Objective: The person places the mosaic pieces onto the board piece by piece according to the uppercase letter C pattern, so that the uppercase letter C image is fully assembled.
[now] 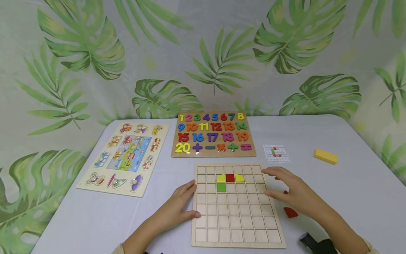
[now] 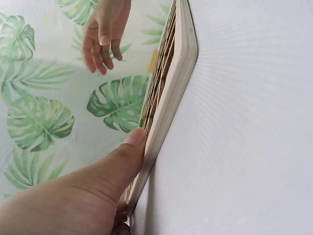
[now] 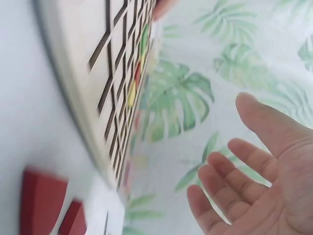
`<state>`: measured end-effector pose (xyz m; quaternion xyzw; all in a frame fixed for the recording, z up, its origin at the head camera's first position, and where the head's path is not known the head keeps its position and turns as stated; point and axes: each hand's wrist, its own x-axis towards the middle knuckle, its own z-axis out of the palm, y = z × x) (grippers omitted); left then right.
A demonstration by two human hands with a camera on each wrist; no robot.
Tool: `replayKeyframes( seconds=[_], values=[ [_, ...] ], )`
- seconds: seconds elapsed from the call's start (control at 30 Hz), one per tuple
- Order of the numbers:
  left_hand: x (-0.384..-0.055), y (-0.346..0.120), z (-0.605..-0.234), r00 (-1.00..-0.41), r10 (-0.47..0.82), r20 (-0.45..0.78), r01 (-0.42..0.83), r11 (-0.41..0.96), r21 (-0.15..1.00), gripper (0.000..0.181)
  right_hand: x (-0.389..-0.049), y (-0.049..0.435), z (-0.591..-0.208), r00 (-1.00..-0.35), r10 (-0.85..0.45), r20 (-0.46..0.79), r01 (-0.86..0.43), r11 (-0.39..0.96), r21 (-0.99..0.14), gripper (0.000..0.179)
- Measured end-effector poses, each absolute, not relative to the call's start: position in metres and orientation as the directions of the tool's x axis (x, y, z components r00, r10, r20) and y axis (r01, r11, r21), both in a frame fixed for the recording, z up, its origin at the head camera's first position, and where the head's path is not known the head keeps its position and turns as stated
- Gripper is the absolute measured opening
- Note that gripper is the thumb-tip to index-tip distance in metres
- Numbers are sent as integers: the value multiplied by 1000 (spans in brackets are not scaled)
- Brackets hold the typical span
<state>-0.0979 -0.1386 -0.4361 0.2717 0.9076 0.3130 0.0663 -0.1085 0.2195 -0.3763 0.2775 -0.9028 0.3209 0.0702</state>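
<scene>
A wooden grid board (image 1: 235,221) lies in front of me on the table. In its upper cells sit a red square (image 1: 229,177) between two yellow rounded pieces (image 1: 239,178), and a green square (image 1: 221,187) below the left yellow one. My left hand (image 1: 177,203) rests along the board's left edge, thumb and fingertips touching it. In the left wrist view that thumb (image 2: 124,154) lies over the rim. My right hand (image 1: 293,192) hovers by the right edge, fingers apart and holding nothing. Below it lies a red quarter-round piece (image 1: 290,212); another red piece (image 1: 285,192) is mostly hidden.
A number puzzle (image 1: 213,134) lies behind the board, and a vehicle puzzle (image 1: 125,158) stands off to the left. To the right are a pattern card (image 1: 276,153) and a yellow block (image 1: 325,156). Some black gear (image 1: 312,243) shows beside my right wrist.
</scene>
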Motion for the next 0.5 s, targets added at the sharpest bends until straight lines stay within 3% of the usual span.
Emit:
replayKeyframes(
  seconds=[0.23,0.5],
  values=[
    [-98,-138,-436,-848,530,31,437,663,608,84,-92,256,-386,-909,-339,243,-417,735,-534,50],
    [-98,-139,-435,-845,532,43,443,654,614,84,-82,288,-408,-934,-310,177,-356,779,-517,50]
  ],
)
